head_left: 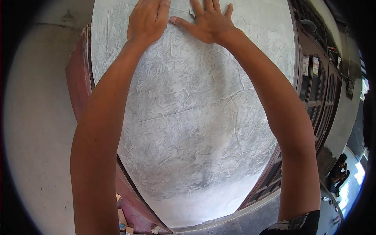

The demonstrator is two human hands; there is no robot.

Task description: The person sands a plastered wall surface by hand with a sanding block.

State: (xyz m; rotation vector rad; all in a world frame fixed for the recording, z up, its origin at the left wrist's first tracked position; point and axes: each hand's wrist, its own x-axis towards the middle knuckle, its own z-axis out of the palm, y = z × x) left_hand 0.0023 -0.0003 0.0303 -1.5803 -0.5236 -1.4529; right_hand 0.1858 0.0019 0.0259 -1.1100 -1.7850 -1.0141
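Note:
Both arms reach up across a tall grey-white wall surface (188,129) with a rough, mottled texture and raised crease lines. My left hand (148,21) lies against it at the top, fingers together and stretched out, the fingertips cut off by the frame edge. Close beside it, my right hand (209,21) is spread on the surface with the palm toward it, its thumb pointing at my left hand. A small dark-edged line shows on the surface by the right index finger. No tool shows in either hand. Along the bottom, the surface turns into a smoother white band.
On the left stands a reddish frame or panel (78,74), with a plain wall (37,117) beyond it. Brown wooden doors with glass panes (313,78) flank the right side. Cardboard pieces (122,217) lie low at the left. A person (339,172) sits far right.

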